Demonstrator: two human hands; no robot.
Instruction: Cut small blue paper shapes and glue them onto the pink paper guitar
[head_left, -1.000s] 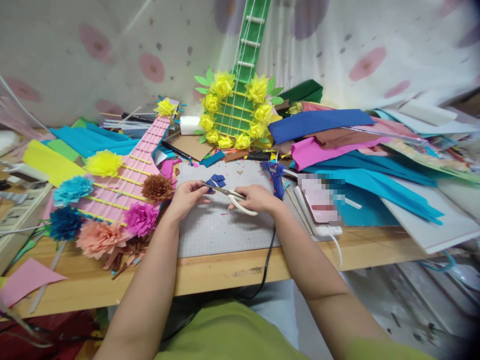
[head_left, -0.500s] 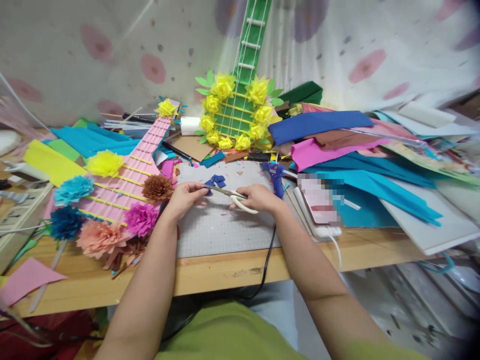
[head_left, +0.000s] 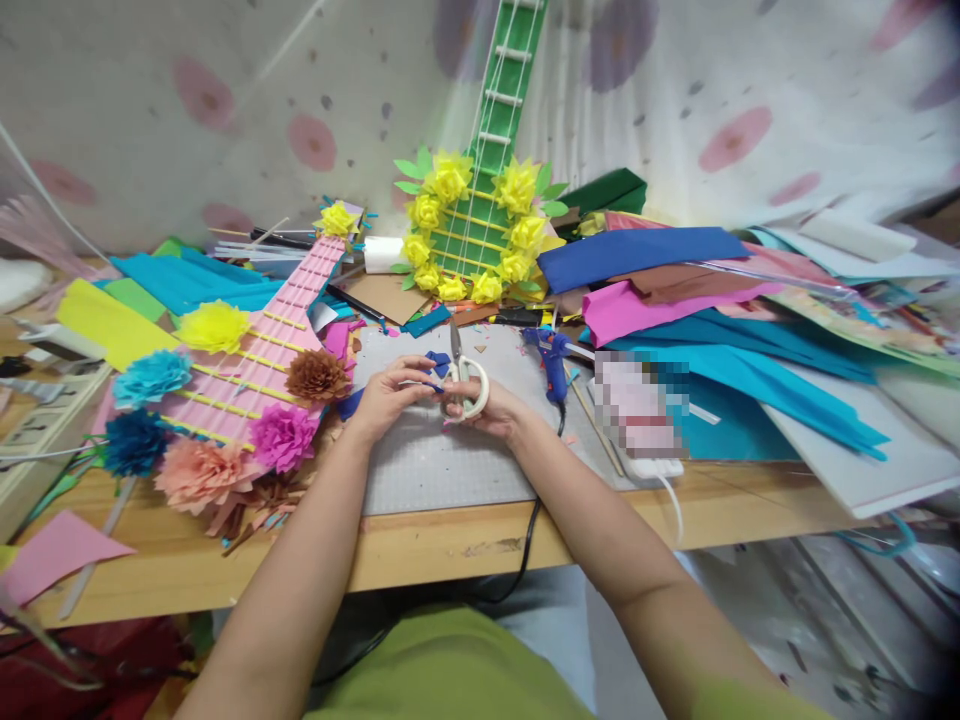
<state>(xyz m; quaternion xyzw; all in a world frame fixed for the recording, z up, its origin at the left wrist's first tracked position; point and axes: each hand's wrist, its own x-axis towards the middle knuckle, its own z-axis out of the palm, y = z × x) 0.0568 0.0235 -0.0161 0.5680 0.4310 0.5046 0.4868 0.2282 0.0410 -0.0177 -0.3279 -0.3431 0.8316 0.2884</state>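
My right hand [head_left: 491, 408] is closed around the white-handled scissors [head_left: 471, 384], whose blades point up and away from me. Close beside it, my left hand [head_left: 391, 395] has its fingers pinched on a small dark blue paper piece [head_left: 433, 387]. The fingertips of both hands meet at this piece, so much of it is hidden. More blue paper scraps [head_left: 439, 360] lie on the grey cutting mat [head_left: 442, 480], just beyond the hands. Another blue strip [head_left: 350, 404] rests left of my left hand.
A pink paper guitar [head_left: 232, 385] with paper flowers lies at left. Behind the mat stands a green guitar [head_left: 469, 235] ringed with yellow flowers. A blue glue gun [head_left: 553, 365] and a pixelated phone [head_left: 637, 405] are at right, near stacked coloured paper [head_left: 765, 355].
The scissors have swung from pointing left at the left hand to pointing upward. My right hand has moved left and turned, its fingertips now at the blue paper piece.
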